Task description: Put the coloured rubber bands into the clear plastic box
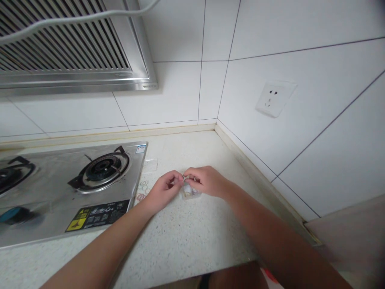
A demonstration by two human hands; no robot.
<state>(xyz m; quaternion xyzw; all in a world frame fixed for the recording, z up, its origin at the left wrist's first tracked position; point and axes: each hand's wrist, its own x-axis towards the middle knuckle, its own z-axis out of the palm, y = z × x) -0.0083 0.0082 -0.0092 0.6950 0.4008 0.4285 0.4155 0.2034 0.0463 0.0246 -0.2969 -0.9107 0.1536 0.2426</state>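
Observation:
My left hand (167,188) and my right hand (206,180) meet over the counter, thumbs and fingers pinched together. Between their fingertips is a small pale thing (184,178), too small to make out its kind. Just beneath my right hand sits a small clear plastic box (191,196) with light-coloured little things inside, partly hidden by the fingers. Left of my left hand lie several thin coloured loops, greenish ones (144,186) and reddish ones (140,197), that look like small elastic bands. A flat clear plastic piece (150,165), like a lid, rests behind them.
A steel gas hob (60,172) with burners (105,166) and a teal-topped knob (13,214) takes up the left side. The speckled counter (180,241) ends at tiled walls. A range hood (75,80) hangs above, a white cable (90,17) crossing it. A socket (272,98) is on the right wall.

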